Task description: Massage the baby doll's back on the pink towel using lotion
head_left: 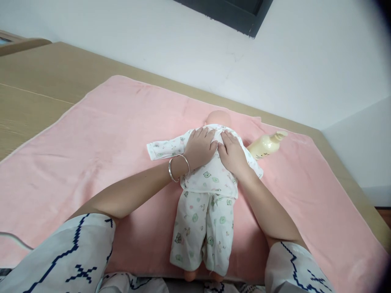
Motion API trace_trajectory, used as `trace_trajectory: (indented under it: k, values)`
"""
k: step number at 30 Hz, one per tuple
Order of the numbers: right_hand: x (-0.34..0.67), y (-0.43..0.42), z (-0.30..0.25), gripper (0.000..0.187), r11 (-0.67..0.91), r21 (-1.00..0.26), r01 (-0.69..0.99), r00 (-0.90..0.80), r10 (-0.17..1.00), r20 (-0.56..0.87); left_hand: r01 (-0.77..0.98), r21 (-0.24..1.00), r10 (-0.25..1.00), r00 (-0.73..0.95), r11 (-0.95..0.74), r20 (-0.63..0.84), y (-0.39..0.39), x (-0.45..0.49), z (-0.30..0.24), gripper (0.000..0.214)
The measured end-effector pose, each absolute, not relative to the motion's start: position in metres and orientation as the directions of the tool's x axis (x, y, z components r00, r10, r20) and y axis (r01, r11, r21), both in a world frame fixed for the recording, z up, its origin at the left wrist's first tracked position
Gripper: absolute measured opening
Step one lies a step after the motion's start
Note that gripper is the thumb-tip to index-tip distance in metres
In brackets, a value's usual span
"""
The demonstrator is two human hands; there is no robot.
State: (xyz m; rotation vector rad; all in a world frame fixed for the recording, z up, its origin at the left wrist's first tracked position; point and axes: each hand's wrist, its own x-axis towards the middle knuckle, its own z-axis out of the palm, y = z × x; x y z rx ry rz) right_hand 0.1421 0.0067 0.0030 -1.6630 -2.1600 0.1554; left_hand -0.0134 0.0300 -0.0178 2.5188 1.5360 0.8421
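Blanket [128,118] is plain soft pink, table [39,77] is kind of a tan wood colour. Shirt [210,179] is white with tiny green and pink prints, pants [189,228] pretty much the same deal. Bottle [264,147] is pale creamy yellow with dark lettering. Sleeves [61,256] are white with navy stepped zigzags, bangle's [170,170] silver, wall's [122,36] whitish, frame's [235,16] nearly black.

Home or childcare training room, unclear which, plain white wall [299,61], dark frame [224,13], wooden desk [39,69], pink blanket [137,110], doll [218,118] in baby clothes [210,177], pump bottle [264,146]
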Motion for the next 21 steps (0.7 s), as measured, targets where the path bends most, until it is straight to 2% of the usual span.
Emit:
trace_trajectory:
  k: [3,7,12,16,21]
  values:
    - [0.148,0.012,0.002,0.062,0.301,-0.337,0.892,-0.237,0.947,0.219,0.831,0.301,0.845,0.323,-0.469,0.425,0.014,-0.008,-0.017,0.049]
    - [0.150,0.014,0.004,0.063,0.323,-0.312,0.894,-0.268,0.941,0.207,0.820,0.264,0.821,0.367,-0.507,0.437,-0.002,-0.004,-0.014,0.050]
    - [0.131,-0.010,0.012,0.060,0.246,-0.243,0.938,-0.204,0.961,0.184,0.782,0.304,0.816,0.409,-0.544,0.408,0.019,-0.014,-0.011,0.048]
    - [0.121,-0.028,0.016,0.057,0.261,-0.171,0.950,-0.226,0.953,0.201,0.791,0.304,0.831,0.417,-0.531,0.368,0.035,-0.019,-0.012,0.047]
    - [0.139,-0.004,0.016,0.053,0.289,-0.273,0.917,-0.244,0.952,0.187,0.835,0.255,0.840,0.370,-0.488,0.397,0.004,-0.008,-0.010,0.049]
